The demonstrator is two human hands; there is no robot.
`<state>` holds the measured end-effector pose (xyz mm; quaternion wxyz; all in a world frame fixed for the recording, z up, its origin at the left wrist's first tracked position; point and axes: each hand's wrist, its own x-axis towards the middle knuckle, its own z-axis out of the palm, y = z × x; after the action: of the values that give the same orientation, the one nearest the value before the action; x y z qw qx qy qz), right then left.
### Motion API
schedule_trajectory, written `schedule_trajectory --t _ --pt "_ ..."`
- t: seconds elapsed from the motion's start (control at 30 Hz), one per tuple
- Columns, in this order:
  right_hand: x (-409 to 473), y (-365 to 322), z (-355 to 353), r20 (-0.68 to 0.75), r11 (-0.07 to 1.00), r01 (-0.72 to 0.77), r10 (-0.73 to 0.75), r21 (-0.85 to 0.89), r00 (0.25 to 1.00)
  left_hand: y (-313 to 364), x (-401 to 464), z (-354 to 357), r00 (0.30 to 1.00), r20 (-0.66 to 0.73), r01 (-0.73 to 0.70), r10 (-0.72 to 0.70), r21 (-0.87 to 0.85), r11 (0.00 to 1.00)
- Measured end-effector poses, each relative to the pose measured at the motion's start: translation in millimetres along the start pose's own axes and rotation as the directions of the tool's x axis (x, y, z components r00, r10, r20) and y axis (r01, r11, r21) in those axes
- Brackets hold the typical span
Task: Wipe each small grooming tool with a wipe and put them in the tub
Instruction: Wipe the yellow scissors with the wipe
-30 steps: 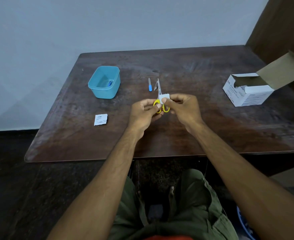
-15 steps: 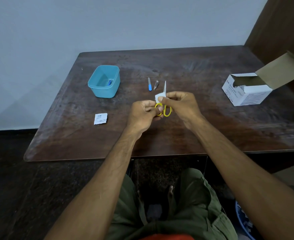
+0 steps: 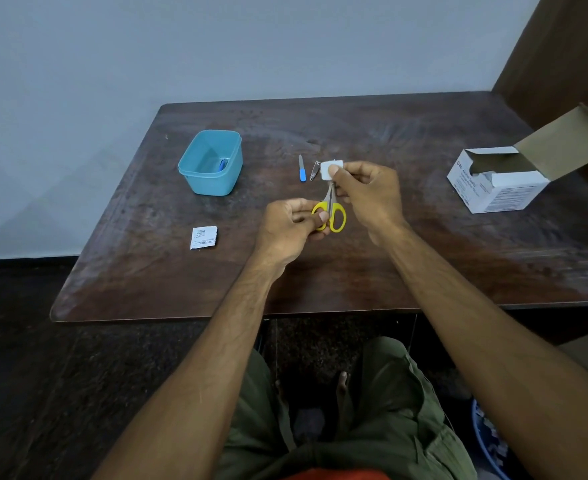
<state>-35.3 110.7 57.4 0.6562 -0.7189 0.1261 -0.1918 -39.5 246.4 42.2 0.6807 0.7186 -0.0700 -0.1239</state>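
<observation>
Scissors: yellow loop handles, blades closed, pointing away, tips under folded white wipe. Nail file, blue handle, and metal nail clipper: flat on table. Teal tub: open, holds a blue item.

Dim, flat, cool indoor light; soft sheen on worktop near right corner; wide-angle bowing at frame edges; mild softness throughout.

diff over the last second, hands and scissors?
The right hand slid the wipe up the blades, from near the handles to the tips of the scissors. The left hand still grips the yellow handle. Tub, nail file, clipper, box unmoved.
</observation>
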Motion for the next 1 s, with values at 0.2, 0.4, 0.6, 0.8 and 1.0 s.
schedule_trajectory --t 0.2,0.4,0.6,0.8,1.0 --pt "-3.9 8.8 -1.3 0.115 0.991 -0.124 0.117 0.052 0.986 -7.2 -1.6 -2.4 1.0 0.018 0.021 -0.021 0.008 1.0" --pt "2.7 1.6 -0.1 0.098 0.978 -0.178 0.167 0.113 0.981 -8.5 -1.7 -1.1 1.0 0.02 0.016 -0.017 0.022 1.0" --pt "-3.9 11.3 -0.9 0.137 0.964 -0.235 0.218 0.123 0.966 -8.0 -0.5 -4.5 1.0 0.024 0.017 -0.018 0.033 0.999" --pt "4.4 6.1 -0.4 0.122 0.953 -0.25 0.231 0.17 0.965 -8.8 2.3 -4.4 1.0 0.02 0.009 -0.009 0.025 1.0" --pt "-4.0 11.8 -0.9 0.136 0.949 -0.271 0.25 0.162 0.959 -9.2 2.1 -3.4 1.0 0.021 0.008 -0.008 0.014 1.0"
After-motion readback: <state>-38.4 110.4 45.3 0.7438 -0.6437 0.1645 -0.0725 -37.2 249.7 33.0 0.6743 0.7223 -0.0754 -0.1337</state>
